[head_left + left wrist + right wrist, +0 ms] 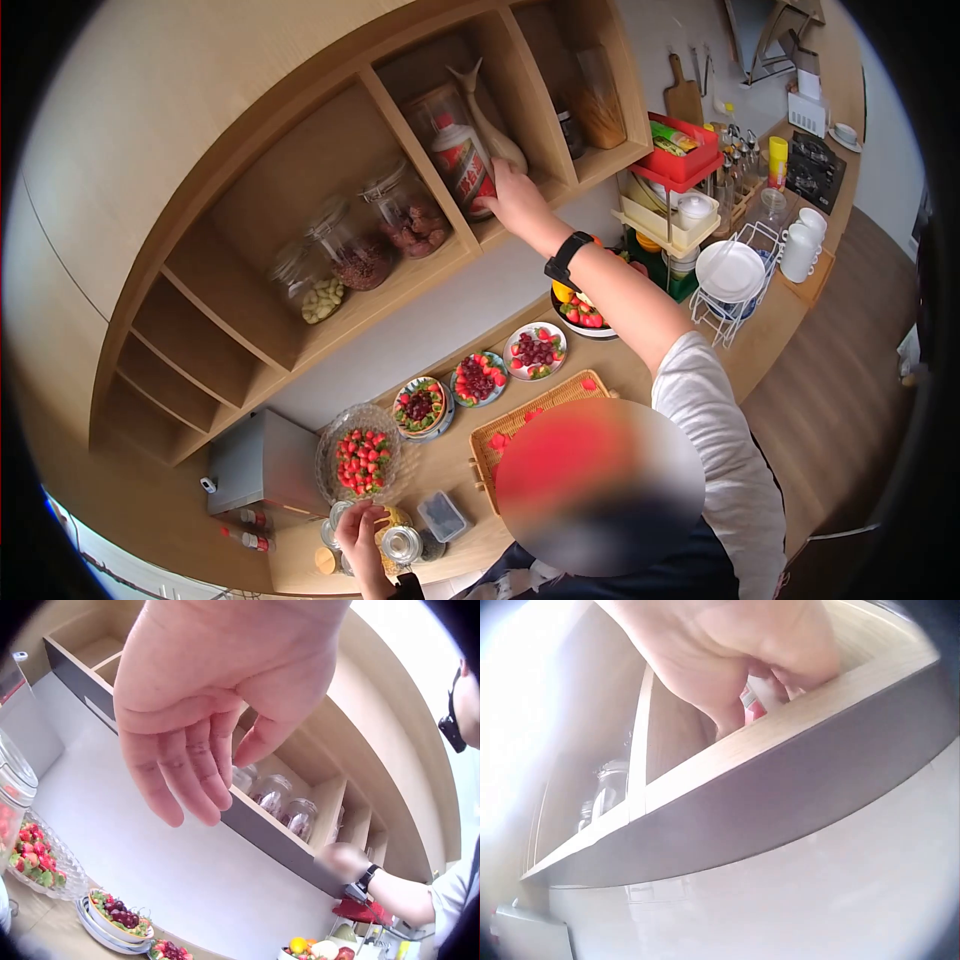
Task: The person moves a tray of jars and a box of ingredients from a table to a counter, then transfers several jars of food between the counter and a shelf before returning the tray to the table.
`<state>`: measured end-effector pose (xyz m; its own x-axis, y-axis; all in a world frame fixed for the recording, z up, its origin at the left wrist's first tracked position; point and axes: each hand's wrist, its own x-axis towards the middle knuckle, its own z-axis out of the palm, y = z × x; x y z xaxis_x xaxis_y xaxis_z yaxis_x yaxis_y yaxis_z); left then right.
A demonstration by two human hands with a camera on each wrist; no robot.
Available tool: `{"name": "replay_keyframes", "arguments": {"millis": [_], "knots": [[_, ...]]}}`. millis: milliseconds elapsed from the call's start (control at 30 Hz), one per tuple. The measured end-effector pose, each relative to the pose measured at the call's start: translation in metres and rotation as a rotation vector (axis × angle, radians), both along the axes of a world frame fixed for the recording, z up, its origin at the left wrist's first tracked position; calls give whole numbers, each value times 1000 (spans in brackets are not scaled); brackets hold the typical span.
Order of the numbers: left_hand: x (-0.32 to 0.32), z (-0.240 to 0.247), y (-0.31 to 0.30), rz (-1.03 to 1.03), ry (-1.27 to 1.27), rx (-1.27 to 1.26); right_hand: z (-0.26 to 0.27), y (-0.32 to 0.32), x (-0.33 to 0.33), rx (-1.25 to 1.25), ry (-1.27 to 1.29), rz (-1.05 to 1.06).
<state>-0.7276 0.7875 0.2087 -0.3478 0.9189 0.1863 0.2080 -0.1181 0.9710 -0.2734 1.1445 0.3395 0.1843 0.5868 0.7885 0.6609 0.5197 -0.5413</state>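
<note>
In the head view my right hand (520, 208) reaches into a shelf compartment and grips a white liquor bottle (460, 158) with a red label low on its side. The right wrist view shows thumb and fingers on either side of it, with a sliver of its red label (756, 711) between them. Beside the bottle stands a pale fish-tailed vase (495, 130). My left hand (360, 530) hangs above the counter by several lidded jars, a glass jar lid (401, 545) among them. Seen from the left wrist, the same hand (217, 697) has loosely bent fingers and holds nothing.
Glass jars (405, 210) of dried food line the shelf to the left. Below, a glass bowl (328, 462) of strawberries, plates of fruit (535, 350) and a wicker tray (485, 440) stand on the counter. A red-topped rack (690, 165) stands close right of the shelf.
</note>
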Motion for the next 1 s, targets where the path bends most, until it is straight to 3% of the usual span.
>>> {"name": "replay_keyframes", "arguments": {"millis": [200, 233, 367, 433, 600, 767, 800, 900, 967, 1000], "knots": [[0, 4, 19, -100, 67, 19, 0, 14, -1, -67, 8, -19], [0, 7, 21, -91, 61, 27, -1, 14, -3, 60, -31, -96], [-13, 15, 29, -87, 90, 45, -3, 25, -6, -12, -20, -95], [-17, 18, 32, -76, 105, 61, -5, 31, -9, 66, -85, -162], [-26, 21, 31, -67, 111, 57, 0, 25, -15, -50, 54, -177], [-57, 13, 27, -46, 68, 44, -5, 47, -7, -18, -13, -213], [-63, 9, 20, -34, 42, 53, -6, 55, -6, -114, -18, -263], [-75, 22, 12, 7, 113, 53, -9, 54, -2, -166, -144, -293], [-87, 26, 8, 36, 166, 47, -11, 65, 17, -300, -367, -414], [-98, 21, 9, 75, 170, 59, -12, 67, 31, -313, -635, -438]]}}
